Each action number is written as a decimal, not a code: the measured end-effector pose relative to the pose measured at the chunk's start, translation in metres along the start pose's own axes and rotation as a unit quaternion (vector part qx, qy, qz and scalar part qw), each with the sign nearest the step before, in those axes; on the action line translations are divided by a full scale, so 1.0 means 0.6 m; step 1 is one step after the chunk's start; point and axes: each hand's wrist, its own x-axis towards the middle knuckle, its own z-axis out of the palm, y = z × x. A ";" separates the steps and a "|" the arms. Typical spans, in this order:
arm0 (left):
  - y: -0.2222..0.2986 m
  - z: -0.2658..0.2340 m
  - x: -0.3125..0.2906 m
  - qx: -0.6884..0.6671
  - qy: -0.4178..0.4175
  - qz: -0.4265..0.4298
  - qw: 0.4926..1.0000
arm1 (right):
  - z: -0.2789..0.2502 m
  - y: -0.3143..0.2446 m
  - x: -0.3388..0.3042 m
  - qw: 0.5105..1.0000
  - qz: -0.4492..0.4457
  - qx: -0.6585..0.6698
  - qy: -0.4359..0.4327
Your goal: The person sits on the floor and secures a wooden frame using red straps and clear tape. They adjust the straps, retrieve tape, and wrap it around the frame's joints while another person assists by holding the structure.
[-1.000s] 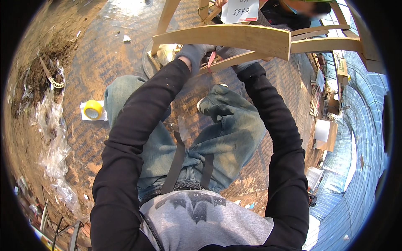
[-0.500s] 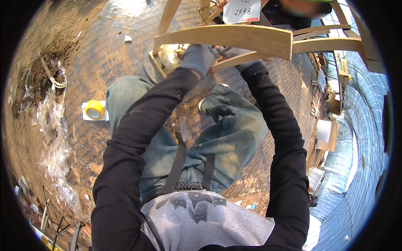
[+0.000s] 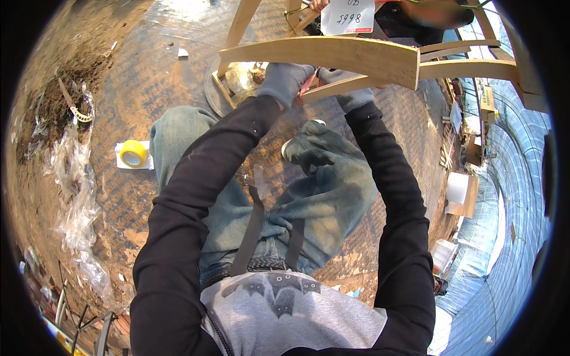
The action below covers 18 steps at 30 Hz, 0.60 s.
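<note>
Both my hands wear grey gloves and reach in beneath a curved wooden slat [image 3: 320, 50] of a wooden frame. My left hand [image 3: 285, 83] is bent at the wrist near the slat's middle, its fingertips hidden behind the wood. A thin pinkish-red strip [image 3: 307, 83] shows right beside it, between the two hands. To the right, my right hand [image 3: 355, 98] lies against a lower wooden rail [image 3: 335, 88], which covers part of it; its fingers are mostly hidden. Whether either hand grips the strip cannot be made out.
Across the frame sits another person [image 3: 409, 24], a hand [image 3: 319, 5] near a white card [image 3: 348, 16]. A yellow tape roll [image 3: 133, 154] lies on white paper at left. Further left are a curved-blade saw [image 3: 74, 104] and crumpled clear plastic [image 3: 77, 202]. Blue sheeting [image 3: 504, 178] hangs right.
My right hand has shifted slightly right and down, showing more of its glove. The pinkish-red strip now shows between my hands. The frame and card have moved slightly right.
</note>
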 end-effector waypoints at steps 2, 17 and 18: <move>-0.006 0.001 0.001 0.015 -0.016 -0.037 0.999 | 0.006 0.012 -0.006 0.999 -0.009 0.030 0.003; -0.025 0.013 0.006 0.054 0.006 0.000 0.999 | 0.025 0.032 -0.005 0.989 -0.120 -0.043 0.079; -0.024 0.013 0.006 0.049 0.006 0.004 0.999 | 0.024 0.030 -0.005 0.988 -0.118 -0.061 0.081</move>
